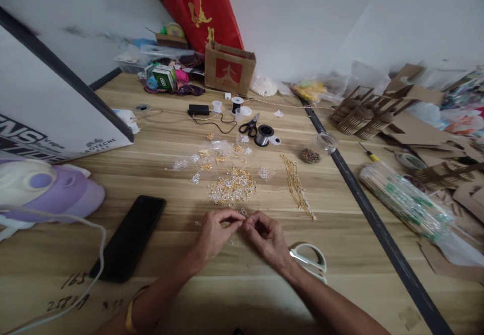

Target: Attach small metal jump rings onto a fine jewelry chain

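Observation:
Both hands meet fingertip to fingertip over the wooden table. My left hand [218, 231] pinches with thumb and index finger, and what lies between them is too small to name. Touching it, my right hand [267, 236] is also closed in a pinch whose contents I cannot make out. Just beyond the fingertips lies a small ring [244, 212]. Farther off spreads a pile of gold and silver beads [234, 186]. White-handled scissors [310, 258] lie partly behind my right wrist. To the right rest several gold chains [296, 186].
A black phone [130, 236] and a white cable [103, 246] lie left. Small bags of findings [206, 161], a wire spool [263, 135] and black scissors [249, 125] sit beyond the pile. A bead jar [315, 151] and wrapped sticks [404, 199] are right.

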A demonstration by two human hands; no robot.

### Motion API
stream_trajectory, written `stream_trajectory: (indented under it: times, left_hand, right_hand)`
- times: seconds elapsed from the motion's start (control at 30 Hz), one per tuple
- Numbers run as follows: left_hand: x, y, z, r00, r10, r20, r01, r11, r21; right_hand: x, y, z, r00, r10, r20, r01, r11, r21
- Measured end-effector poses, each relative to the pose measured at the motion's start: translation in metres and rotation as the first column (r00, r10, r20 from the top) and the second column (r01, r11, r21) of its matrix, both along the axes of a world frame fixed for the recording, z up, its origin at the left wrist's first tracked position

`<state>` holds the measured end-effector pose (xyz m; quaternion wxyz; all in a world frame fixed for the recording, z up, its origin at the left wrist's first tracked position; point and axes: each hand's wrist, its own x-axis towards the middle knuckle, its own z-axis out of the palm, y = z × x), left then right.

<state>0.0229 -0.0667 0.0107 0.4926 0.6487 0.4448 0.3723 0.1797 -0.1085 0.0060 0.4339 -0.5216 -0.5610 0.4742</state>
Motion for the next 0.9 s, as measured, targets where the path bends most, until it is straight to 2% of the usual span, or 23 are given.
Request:
stream_trajectory:
  times: [0.9]
  left_hand:
    - [0.0003, -0.0021, 0.0036, 0.999, -0.029, -0.027, 0.029, 0.999, 0.025]
  right_hand:
    - [0.0007, 0.0004, -0.0018, 1.000, -0.009, 0.020, 0.009, 1.000, -0.012]
